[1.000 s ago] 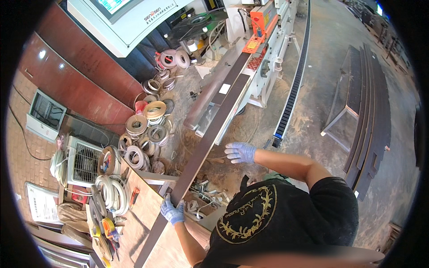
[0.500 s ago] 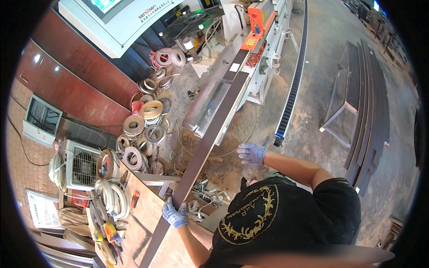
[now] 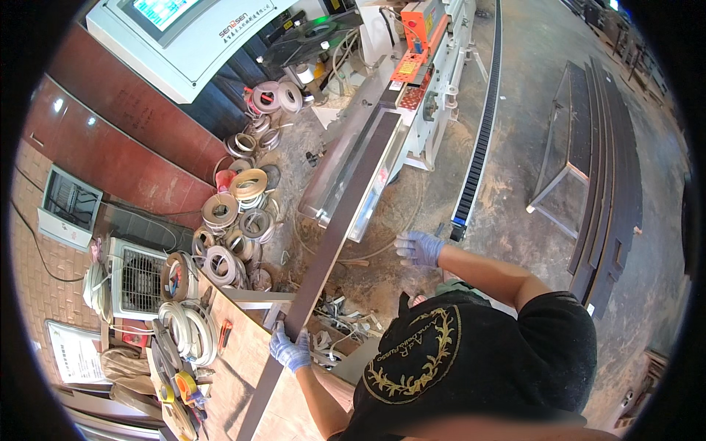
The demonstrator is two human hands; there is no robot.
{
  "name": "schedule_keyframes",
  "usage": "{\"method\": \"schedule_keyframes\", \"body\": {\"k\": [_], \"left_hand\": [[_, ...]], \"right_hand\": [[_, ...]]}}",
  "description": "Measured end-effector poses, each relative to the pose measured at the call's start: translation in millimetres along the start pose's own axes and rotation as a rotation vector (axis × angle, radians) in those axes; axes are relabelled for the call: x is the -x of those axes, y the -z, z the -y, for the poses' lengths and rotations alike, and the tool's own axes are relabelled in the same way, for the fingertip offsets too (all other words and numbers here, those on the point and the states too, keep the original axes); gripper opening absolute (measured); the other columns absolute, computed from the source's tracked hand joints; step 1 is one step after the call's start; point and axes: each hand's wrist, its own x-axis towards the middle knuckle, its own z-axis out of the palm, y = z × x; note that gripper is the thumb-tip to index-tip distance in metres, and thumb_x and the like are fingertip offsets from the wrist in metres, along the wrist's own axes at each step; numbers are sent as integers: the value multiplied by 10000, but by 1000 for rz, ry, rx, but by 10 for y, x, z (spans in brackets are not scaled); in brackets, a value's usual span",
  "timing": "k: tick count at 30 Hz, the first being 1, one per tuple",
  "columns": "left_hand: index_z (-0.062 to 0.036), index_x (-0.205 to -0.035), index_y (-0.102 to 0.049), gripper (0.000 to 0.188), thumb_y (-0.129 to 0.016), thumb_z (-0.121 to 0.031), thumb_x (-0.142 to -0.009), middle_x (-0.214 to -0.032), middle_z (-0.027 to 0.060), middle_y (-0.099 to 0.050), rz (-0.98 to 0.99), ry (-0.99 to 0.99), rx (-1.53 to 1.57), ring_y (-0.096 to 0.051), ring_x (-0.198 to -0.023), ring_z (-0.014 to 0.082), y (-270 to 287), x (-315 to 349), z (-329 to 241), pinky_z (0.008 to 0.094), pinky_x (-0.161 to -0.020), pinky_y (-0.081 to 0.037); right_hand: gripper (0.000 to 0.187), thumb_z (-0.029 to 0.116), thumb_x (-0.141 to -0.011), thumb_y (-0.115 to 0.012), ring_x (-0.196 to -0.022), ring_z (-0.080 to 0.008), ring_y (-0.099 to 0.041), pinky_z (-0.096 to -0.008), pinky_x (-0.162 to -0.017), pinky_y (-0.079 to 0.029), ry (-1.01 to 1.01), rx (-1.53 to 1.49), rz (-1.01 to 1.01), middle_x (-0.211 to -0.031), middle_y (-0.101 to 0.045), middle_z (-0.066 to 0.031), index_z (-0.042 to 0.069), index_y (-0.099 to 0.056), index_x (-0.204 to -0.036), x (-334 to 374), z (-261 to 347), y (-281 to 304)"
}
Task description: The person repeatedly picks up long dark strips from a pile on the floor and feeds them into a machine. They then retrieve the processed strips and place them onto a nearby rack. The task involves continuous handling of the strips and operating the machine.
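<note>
A long dark brown board (image 3: 338,224) slants from the wooden worktable at the lower left up to the machine's infeed. My left hand (image 3: 290,348), in a pale blue glove, is closed around the board's edges near the table's corner. The fingers of my right hand (image 3: 419,248), gloved alike, are stretched out in the air right of the board, touching nothing. Ahead of the board's far end, the tail of another dark piece with a white label (image 3: 396,86) shows at the orange machine head (image 3: 409,66); the rest of it is hidden.
Many edge-banding rolls (image 3: 248,184) lie on the floor at left. Tape, coils and an orange cutter (image 3: 225,331) sit on the worktable (image 3: 220,397). A roller track (image 3: 482,140) runs along the floor at right, with stacked dark boards (image 3: 607,184) beyond. Offcuts (image 3: 346,316) litter the floor.
The labelled piece has slid farther into the machine, widening the gap ahead of the long board. My right hand has moved slightly to the right; my left hand keeps its grip.
</note>
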Motion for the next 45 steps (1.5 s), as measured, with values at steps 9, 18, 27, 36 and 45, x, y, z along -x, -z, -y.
{"method": "schedule_keyframes", "body": {"k": [9,18,27,36,45], "left_hand": [[-156,-1223,-579,736,-826,-476,-608,-1185,143,-600,105,77,22,-552,-1096,339,-253,-568,-746,440,-961,-423],[-213,-1262,-547,748,-792,-523,-627,-1241,118,-566,180,89,21,-515,-1149,326,-474,-983,-1469,452,-997,-375],[-168,-1258,-550,701,-812,-373,-641,-1326,131,-499,61,-119,108,-450,-1228,344,-453,-838,-1126,464,-1062,-334],[-72,-1212,-570,636,-813,-235,-647,-1264,164,-543,-14,-135,95,-513,-1158,359,-295,-650,-711,436,-1021,-395],[-46,-1200,-584,592,-805,-135,-659,-1209,167,-580,-80,-220,161,-554,-1102,347,-329,-605,-491,425,-975,-446]], "right_hand": [[367,329,-894,-617,-966,-231,-613,-392,-857,-482,287,215,-86,-1160,-639,-51,126,-582,-1198,-80,177,-26],[656,438,-826,-629,-1243,-329,-484,-479,-1027,-363,799,1587,-460,-1316,-530,-167,49,-477,-1331,-446,848,-837],[904,557,-824,-564,-1436,-345,-165,-578,-1136,-77,667,1850,-508,-1535,-224,-180,21,-231,-1471,-725,964,-1177],[901,541,-839,-554,-1445,-329,-149,-577,-1137,-60,670,1903,-514,-1548,-199,-167,37,-187,-1490,-798,990,-1081],[894,540,-842,-551,-1445,-331,-148,-572,-1140,-56,665,1907,-490,-1551,-195,-162,41,-190,-1491,-792,1187,-998]]}}
